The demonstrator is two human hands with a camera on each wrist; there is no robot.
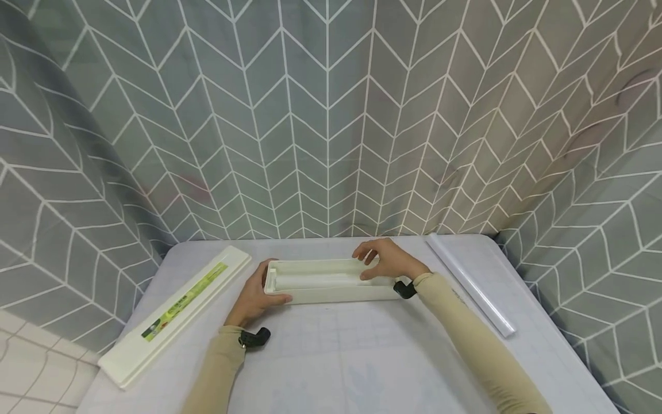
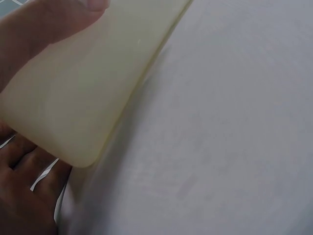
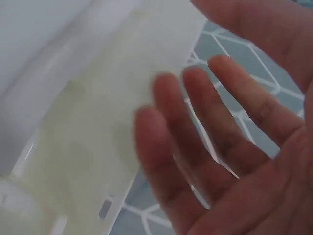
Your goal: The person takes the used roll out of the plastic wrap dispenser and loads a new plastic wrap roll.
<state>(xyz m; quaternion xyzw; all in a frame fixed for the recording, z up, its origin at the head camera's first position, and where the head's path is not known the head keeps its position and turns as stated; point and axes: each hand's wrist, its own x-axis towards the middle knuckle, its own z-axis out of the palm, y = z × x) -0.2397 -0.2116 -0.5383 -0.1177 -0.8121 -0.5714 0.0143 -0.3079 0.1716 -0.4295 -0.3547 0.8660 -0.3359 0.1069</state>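
A long cream plastic box (image 1: 338, 295) stands uncovered on the table, its length running left to right. My left hand (image 1: 253, 299) grips its left end, thumb along the near wall and the other fingers round the end and far side; the left wrist view shows the box corner (image 2: 85, 105) between them. Over the right part of the box hovers my right hand (image 1: 390, 260), fingers loosely bent and apart, with nothing between them. Inside the box runs a whitish length (image 1: 320, 280); whether it is a roll is unclear.
A long cream lid (image 1: 178, 316) with a green-yellow label lies slantwise at the left. At the right, a clear, shiny roll (image 1: 470, 284) lies slantwise beside the right forearm. A grey patterned curtain (image 1: 326, 115) hangs behind the white-covered table (image 1: 331, 356).
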